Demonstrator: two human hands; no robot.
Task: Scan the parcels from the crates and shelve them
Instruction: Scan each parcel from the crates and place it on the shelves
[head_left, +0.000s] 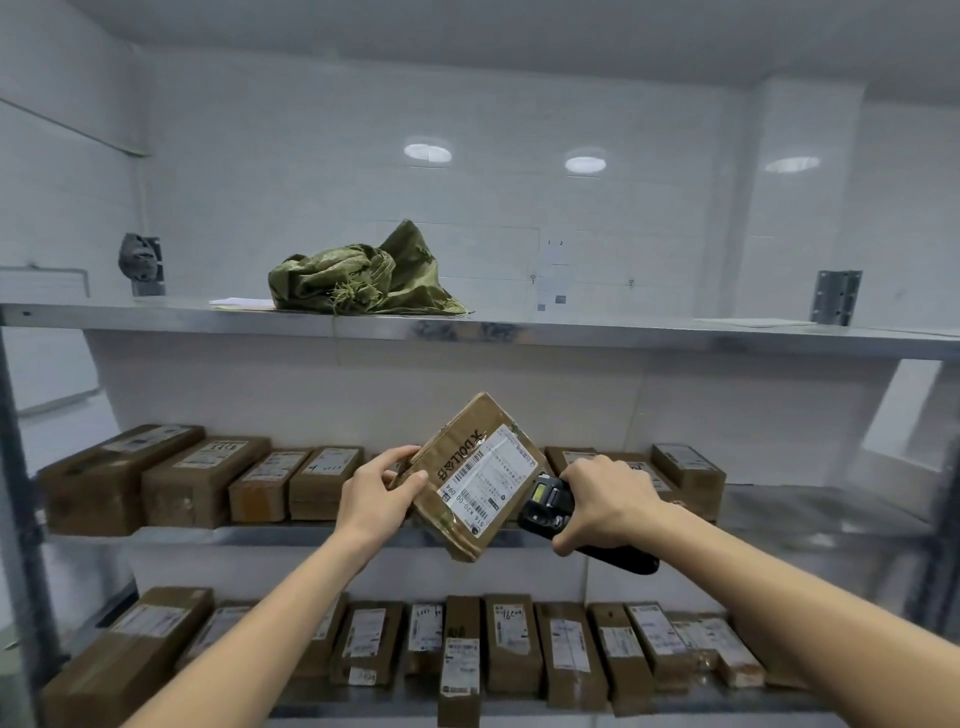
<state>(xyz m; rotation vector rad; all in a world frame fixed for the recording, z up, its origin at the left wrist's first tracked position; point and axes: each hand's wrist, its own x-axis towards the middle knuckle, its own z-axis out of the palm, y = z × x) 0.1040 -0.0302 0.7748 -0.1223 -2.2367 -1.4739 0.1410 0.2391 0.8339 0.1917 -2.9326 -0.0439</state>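
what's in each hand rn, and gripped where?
Left hand holds a cardboard parcel by its left edge, thumb on the labelled face. Right hand grips a black scanner around its body, just behind the head.

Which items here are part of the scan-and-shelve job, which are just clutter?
Job:
- parcel, gripped by left hand
- scanner, gripped by right hand
- shelved parcels
- middle shelf

Lying about:
- green sack on top shelf
- papers
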